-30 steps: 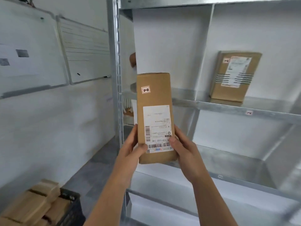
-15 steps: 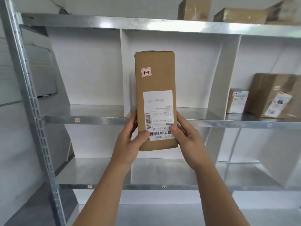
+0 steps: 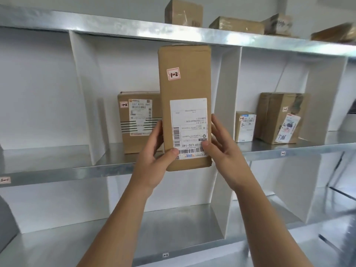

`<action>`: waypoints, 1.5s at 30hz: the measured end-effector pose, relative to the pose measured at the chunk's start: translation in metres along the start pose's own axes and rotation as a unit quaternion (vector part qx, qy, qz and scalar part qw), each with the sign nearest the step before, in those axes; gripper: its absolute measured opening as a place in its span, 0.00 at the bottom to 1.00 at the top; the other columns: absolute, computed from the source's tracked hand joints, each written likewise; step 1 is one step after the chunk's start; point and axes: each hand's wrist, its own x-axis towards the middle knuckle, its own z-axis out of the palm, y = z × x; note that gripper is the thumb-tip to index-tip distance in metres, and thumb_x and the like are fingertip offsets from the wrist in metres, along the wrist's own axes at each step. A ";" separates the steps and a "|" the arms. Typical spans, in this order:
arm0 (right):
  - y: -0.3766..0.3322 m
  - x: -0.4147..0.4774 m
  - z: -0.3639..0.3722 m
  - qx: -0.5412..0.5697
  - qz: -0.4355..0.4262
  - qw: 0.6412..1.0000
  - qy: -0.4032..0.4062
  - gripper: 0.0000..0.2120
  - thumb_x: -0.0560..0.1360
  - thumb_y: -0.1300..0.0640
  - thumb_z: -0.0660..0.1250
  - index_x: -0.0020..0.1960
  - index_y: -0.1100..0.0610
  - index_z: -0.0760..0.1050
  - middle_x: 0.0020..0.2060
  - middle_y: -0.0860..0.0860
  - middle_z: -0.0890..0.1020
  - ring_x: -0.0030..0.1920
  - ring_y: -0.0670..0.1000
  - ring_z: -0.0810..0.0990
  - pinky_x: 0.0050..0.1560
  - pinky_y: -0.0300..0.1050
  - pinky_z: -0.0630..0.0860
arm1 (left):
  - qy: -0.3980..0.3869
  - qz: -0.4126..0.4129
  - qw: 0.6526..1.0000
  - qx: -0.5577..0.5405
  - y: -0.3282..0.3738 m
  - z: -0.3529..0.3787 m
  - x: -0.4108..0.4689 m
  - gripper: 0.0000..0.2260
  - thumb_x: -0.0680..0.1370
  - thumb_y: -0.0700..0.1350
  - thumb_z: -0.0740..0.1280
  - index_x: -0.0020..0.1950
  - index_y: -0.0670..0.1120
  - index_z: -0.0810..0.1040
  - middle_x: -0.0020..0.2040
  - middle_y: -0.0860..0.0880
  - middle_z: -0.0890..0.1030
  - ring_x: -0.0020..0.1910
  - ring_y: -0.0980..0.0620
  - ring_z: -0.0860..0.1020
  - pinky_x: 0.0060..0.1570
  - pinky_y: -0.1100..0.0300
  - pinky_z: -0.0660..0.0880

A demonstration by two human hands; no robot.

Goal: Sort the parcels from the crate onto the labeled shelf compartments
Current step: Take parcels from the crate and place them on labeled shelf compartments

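Note:
A tall brown cardboard parcel with a white shipping label and a small "1-2" sticker stands upright in front of the middle compartment. My left hand grips its lower left edge, thumb on the label. My right hand holds the lower right edge, thumb on the barcode. Behind it, inside that compartment, stands another brown parcel also marked "1-2". The metal shelf carries a small "1-1" tag at the left.
White dividers split the shelf into compartments. In the right compartment stand a small box and a bigger taped box. Several parcels sit on the top shelf. The lower shelf shows bare metal.
The view has swung right along the shelf. The parcel has risen a little in both hands, and the "1-2" parcel in the middle compartment has come into sight behind it.

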 end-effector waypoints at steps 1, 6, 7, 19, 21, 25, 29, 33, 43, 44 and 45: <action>0.006 0.009 -0.004 -0.003 0.002 1.000 0.003 0.34 0.81 0.56 0.67 0.81 0.42 0.56 0.74 0.40 0.71 0.73 0.45 0.71 0.72 0.54 0.72 | -0.004 0.000 1.000 0.002 -0.007 0.004 0.011 0.36 0.73 0.45 0.72 0.76 0.66 0.62 0.71 0.62 0.75 0.72 0.57 0.72 0.69 0.41 0.71; 0.036 0.053 -0.019 -0.041 0.030 0.998 0.030 0.39 0.74 0.49 0.67 0.81 0.40 0.55 0.70 0.40 0.75 0.70 0.46 0.75 0.66 0.54 0.77 | -0.011 -0.014 0.999 0.028 -0.036 0.017 0.062 0.42 0.75 0.40 0.74 0.81 0.62 0.56 0.69 0.65 0.74 0.70 0.64 0.71 0.69 0.46 0.72; 0.041 0.060 -0.021 -0.047 0.032 0.998 0.030 0.38 0.73 0.47 0.68 0.80 0.40 0.57 0.70 0.41 0.76 0.69 0.46 0.75 0.64 0.54 0.78 | -0.011 -0.022 0.999 0.031 -0.042 0.019 0.070 0.42 0.76 0.39 0.74 0.80 0.63 0.55 0.69 0.66 0.75 0.69 0.65 0.71 0.69 0.47 0.73; 0.100 0.110 -0.035 -0.043 0.096 0.994 -0.020 0.23 0.78 0.51 0.71 0.72 0.46 0.71 0.62 0.43 0.82 0.58 0.43 0.83 0.59 0.48 0.82 | -0.009 -0.104 0.990 0.089 -0.086 0.036 0.118 0.25 0.76 0.43 0.75 0.57 0.73 0.72 0.57 0.66 0.81 0.59 0.61 0.80 0.60 0.53 0.79; 0.108 0.116 -0.035 -0.065 0.108 0.992 -0.020 0.23 0.78 0.49 0.71 0.71 0.47 0.71 0.61 0.42 0.83 0.57 0.43 0.83 0.59 0.50 0.81 | -0.005 -0.119 0.987 0.108 -0.087 0.039 0.121 0.24 0.77 0.45 0.73 0.58 0.73 0.70 0.53 0.71 0.79 0.56 0.63 0.79 0.55 0.59 0.79; 0.120 0.130 -0.041 -0.072 0.117 0.990 -0.031 0.20 0.79 0.50 0.70 0.69 0.48 0.73 0.60 0.42 0.83 0.57 0.43 0.83 0.59 0.48 0.81 | 0.001 -0.126 0.979 0.163 -0.084 0.048 0.127 0.24 0.79 0.47 0.70 0.68 0.69 0.67 0.51 0.73 0.76 0.52 0.67 0.77 0.47 0.70 0.73; 0.133 0.140 -0.045 -0.034 0.120 0.992 -0.035 0.19 0.79 0.52 0.70 0.70 0.49 0.73 0.60 0.43 0.83 0.59 0.45 0.82 0.57 0.46 0.82 | 0.015 -0.142 0.968 0.205 -0.080 0.057 0.134 0.26 0.81 0.48 0.68 0.77 0.60 0.64 0.66 0.62 0.77 0.64 0.56 0.76 0.60 0.57 0.74; 0.144 0.152 -0.043 -0.031 0.124 0.991 -0.028 0.18 0.79 0.52 0.70 0.68 0.49 0.74 0.61 0.43 0.82 0.61 0.47 0.81 0.59 0.51 0.82 | 0.032 -0.157 0.960 0.230 -0.085 0.061 0.142 0.26 0.81 0.49 0.68 0.78 0.58 0.64 0.69 0.59 0.76 0.67 0.54 0.75 0.65 0.51 0.73; 0.159 0.172 -0.039 -0.035 0.107 0.993 -0.034 0.11 0.80 0.53 0.69 0.60 0.43 0.75 0.60 0.42 0.83 0.59 0.47 0.82 0.59 0.52 0.81 | 0.061 -0.150 0.957 0.241 -0.103 0.063 0.160 0.27 0.80 0.48 0.69 0.77 0.57 0.65 0.68 0.58 0.77 0.64 0.59 0.74 0.63 0.56 0.71; 0.160 0.173 -0.039 -0.033 0.107 0.993 -0.033 0.10 0.80 0.54 0.69 0.59 0.42 0.75 0.59 0.42 0.83 0.58 0.46 0.82 0.59 0.53 0.81 | 0.062 -0.152 0.957 0.241 -0.104 0.064 0.161 0.27 0.81 0.48 0.69 0.78 0.57 0.65 0.68 0.58 0.77 0.62 0.60 0.73 0.62 0.56 0.70; 0.161 0.174 -0.038 -0.032 0.107 0.993 -0.033 0.10 0.80 0.54 0.70 0.58 0.42 0.75 0.59 0.42 0.83 0.58 0.46 0.82 0.59 0.53 0.81 | 0.063 -0.154 0.957 0.240 -0.105 0.064 0.162 0.27 0.81 0.47 0.69 0.78 0.57 0.64 0.68 0.58 0.77 0.61 0.61 0.72 0.62 0.57 0.70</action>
